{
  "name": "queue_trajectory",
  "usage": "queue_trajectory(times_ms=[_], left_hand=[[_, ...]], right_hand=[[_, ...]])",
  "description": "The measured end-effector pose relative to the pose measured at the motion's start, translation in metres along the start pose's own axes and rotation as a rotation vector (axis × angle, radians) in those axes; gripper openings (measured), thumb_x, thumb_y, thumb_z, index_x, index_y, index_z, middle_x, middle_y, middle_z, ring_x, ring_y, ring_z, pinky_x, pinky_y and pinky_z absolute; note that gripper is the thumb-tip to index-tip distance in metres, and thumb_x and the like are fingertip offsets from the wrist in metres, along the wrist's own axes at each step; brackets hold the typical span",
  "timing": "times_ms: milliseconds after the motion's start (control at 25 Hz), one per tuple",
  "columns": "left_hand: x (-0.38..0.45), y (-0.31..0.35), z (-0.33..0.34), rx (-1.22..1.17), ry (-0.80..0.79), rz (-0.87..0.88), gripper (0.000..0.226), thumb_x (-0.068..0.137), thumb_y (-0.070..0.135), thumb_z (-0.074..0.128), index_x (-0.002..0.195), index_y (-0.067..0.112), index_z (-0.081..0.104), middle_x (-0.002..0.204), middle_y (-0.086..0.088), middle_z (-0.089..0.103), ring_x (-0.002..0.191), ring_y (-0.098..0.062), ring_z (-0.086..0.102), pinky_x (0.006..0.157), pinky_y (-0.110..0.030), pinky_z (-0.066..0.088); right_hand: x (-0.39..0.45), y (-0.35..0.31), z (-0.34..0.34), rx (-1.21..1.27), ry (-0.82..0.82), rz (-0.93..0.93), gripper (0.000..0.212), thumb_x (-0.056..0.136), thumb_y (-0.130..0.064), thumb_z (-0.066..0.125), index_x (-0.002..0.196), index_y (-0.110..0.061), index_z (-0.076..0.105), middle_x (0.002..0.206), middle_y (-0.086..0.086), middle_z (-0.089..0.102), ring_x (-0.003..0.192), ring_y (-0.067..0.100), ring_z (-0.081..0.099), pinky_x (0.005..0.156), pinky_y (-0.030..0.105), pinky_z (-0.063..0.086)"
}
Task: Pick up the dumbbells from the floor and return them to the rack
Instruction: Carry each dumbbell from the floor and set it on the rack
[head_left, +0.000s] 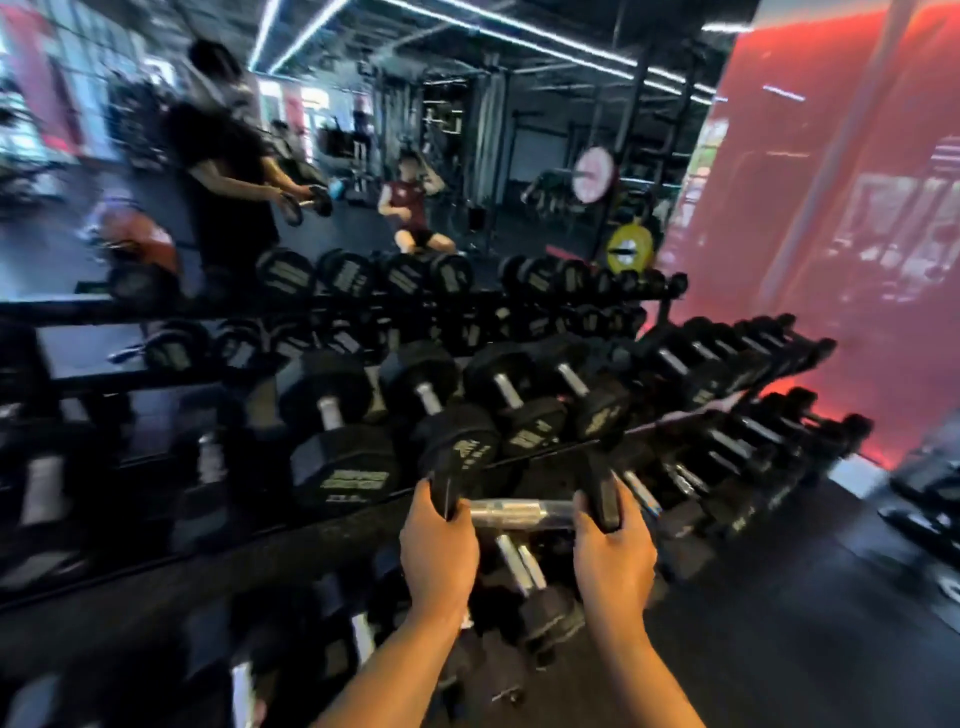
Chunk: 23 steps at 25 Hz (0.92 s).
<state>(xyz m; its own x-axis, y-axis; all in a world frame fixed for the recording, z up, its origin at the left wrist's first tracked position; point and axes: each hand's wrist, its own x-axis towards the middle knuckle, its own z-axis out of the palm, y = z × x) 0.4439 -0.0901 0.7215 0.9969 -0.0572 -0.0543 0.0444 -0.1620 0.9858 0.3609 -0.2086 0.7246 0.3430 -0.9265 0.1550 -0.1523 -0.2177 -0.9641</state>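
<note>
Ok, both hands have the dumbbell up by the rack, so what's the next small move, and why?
Probably ease it forward and down toward a free slot on the black tiered metal rack. The left hand and right hand each hold one head of the black dumbbell with the chrome handle, which hangs just in front of the shelves. Blur hides which slot is free.

Held before the rack (363, 506): one dumbbell (522, 512), left hand (439, 545) on its left head, right hand (613, 558) on its right.

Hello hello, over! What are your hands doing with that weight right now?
Left hand and right hand each clamp one black end of the chrome-handled dumbbell. Held level before the black dumbbell rack. Path clear.
</note>
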Motion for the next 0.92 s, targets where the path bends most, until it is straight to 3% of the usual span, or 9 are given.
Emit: queue_trajectory(times_ms=[200, 280, 360, 440, 600, 760, 920], left_hand=[[0.089, -0.004, -0.155, -0.008, 0.235, 0.010, 0.015, 0.096, 0.020, 0.061, 0.103, 0.033, 0.059, 0.080, 0.016, 0.061, 0.079, -0.010, 0.061, 0.064, -0.029, 0.041], [0.116, -0.009, -0.207, 0.016, 0.331, 0.001, 0.019, 0.096, 0.020, 0.061, 0.107, 0.035, 0.059, 0.078, 0.016, 0.060, 0.073, -0.005, 0.056, 0.066, -0.028, 0.042], [0.145, -0.016, -0.260, 0.026, 0.442, -0.014, 0.016, 0.096, 0.019, 0.061, 0.106, 0.032, 0.061, 0.078, 0.014, 0.062, 0.068, -0.001, 0.056, 0.056, -0.021, 0.040], [0.173, -0.021, -0.311, 0.035, 0.561, -0.033, 0.015, 0.096, 0.019, 0.062, 0.101, 0.033, 0.059, 0.077, 0.014, 0.061, 0.064, 0.003, 0.053, 0.050, -0.017, 0.034], [0.221, -0.026, -0.395, -0.011, 0.766, -0.067, 0.021, 0.095, 0.021, 0.061, 0.095, 0.041, 0.054, 0.077, 0.015, 0.060, 0.067, 0.002, 0.053, 0.060, -0.029, 0.041], [0.259, -0.033, -0.477, -0.028, 0.999, -0.094, 0.011, 0.093, 0.018, 0.062, 0.096, 0.029, 0.059, 0.080, 0.010, 0.063, 0.067, -0.004, 0.059, 0.055, -0.021, 0.043], [0.278, -0.046, -0.548, -0.054, 1.184, -0.129, 0.013, 0.090, 0.016, 0.060, 0.098, 0.026, 0.062, 0.074, 0.012, 0.062, 0.064, -0.005, 0.062, 0.053, -0.020, 0.041]], right_hand=[[-0.072, -0.055, 0.159, 0.077, -0.208, -0.067, 0.043, 0.092, -0.028, 0.072, 0.135, -0.028, 0.066, 0.115, 0.004, 0.075, 0.112, 0.029, 0.066, 0.085, 0.025, 0.041], [-0.101, -0.071, 0.213, 0.087, -0.301, -0.092, 0.045, 0.092, -0.030, 0.071, 0.136, -0.029, 0.065, 0.117, 0.002, 0.074, 0.115, 0.027, 0.065, 0.088, 0.026, 0.041], [-0.129, -0.087, 0.271, 0.096, -0.403, -0.129, 0.045, 0.092, -0.032, 0.070, 0.137, -0.031, 0.064, 0.118, 0.002, 0.074, 0.116, 0.028, 0.065, 0.095, 0.034, 0.045], [-0.156, -0.103, 0.330, 0.118, -0.507, -0.154, 0.043, 0.093, -0.033, 0.070, 0.135, -0.030, 0.065, 0.112, -0.001, 0.074, 0.115, 0.027, 0.065, 0.092, 0.033, 0.046], [-0.203, -0.140, 0.434, 0.200, -0.714, -0.195, 0.038, 0.093, -0.035, 0.068, 0.130, -0.026, 0.068, 0.102, -0.009, 0.072, 0.106, 0.021, 0.068, 0.090, 0.033, 0.051], [-0.262, -0.177, 0.529, 0.247, -0.886, -0.282, 0.039, 0.093, -0.031, 0.070, 0.130, -0.022, 0.069, 0.110, -0.004, 0.075, 0.104, 0.015, 0.067, 0.087, 0.026, 0.048], [-0.324, -0.202, 0.598, 0.266, -1.050, -0.338, 0.037, 0.092, -0.031, 0.069, 0.129, -0.026, 0.069, 0.111, -0.004, 0.075, 0.107, 0.020, 0.068, 0.096, 0.038, 0.053]])
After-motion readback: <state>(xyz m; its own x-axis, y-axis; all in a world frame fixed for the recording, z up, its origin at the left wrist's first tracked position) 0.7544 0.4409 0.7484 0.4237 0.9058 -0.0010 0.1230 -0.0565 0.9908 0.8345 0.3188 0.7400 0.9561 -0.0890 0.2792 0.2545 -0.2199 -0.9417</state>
